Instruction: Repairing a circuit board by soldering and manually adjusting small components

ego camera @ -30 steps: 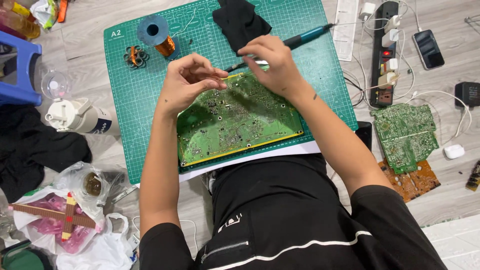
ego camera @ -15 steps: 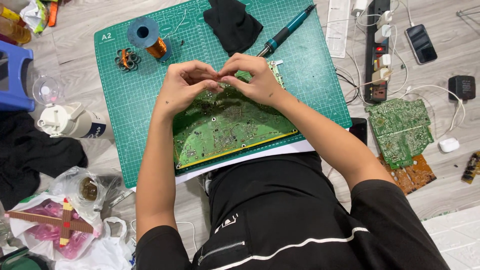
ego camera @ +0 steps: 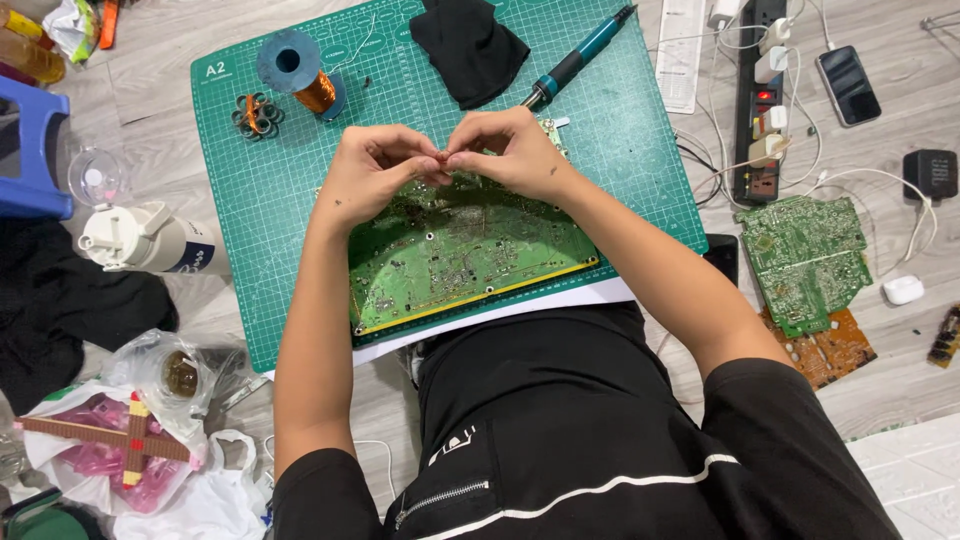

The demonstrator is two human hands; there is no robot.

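Note:
A large green circuit board (ego camera: 470, 255) lies on a green cutting mat (ego camera: 250, 210) in front of me. My left hand (ego camera: 375, 170) and my right hand (ego camera: 510, 150) meet fingertip to fingertip above the board's far edge. Both pinch one tiny piece between them; it is too small to identify. A teal-and-black soldering iron (ego camera: 575, 60) lies loose on the mat just beyond my right hand. A spool of copper wire (ego camera: 300, 70) and a small wound coil (ego camera: 257, 112) sit at the mat's far left.
A black cloth (ego camera: 468, 45) lies at the mat's far edge. To the right are a power strip (ego camera: 765, 100), a phone (ego camera: 848, 85), a second green board (ego camera: 805, 260) over a brown one (ego camera: 825, 350). At left stand a white bottle (ego camera: 150, 240), a blue stool (ego camera: 30, 150) and plastic bags (ego camera: 150, 440).
My right hand put the soldering iron down on the mat and came over to meet my left hand. Both hands now pinch together above the board's far edge.

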